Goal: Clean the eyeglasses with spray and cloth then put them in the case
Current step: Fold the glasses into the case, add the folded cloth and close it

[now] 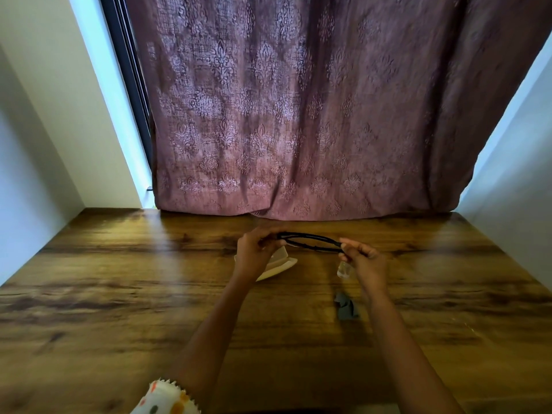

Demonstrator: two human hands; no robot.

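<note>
Thin black eyeglasses (310, 242) held above wood-grain table (119, 294), left hand (257, 252) and right hand (366, 259) pinching opposite ends. Open beige case (283, 264), small clear spray bottle (344, 269), and crumpled grey cloth (346, 306) lie below.

Case (280, 265) left on table (119, 294), spray bottle (344, 269) right, cloth (346, 307) before bottle, eyeglasses (310, 234) above, curtain (298, 115) behind

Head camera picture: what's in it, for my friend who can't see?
A left hand and right hand hold black eyeglasses by the ends over a wooden table. Below sit a pale open case, a clear bottle and a grey cloth.
</note>
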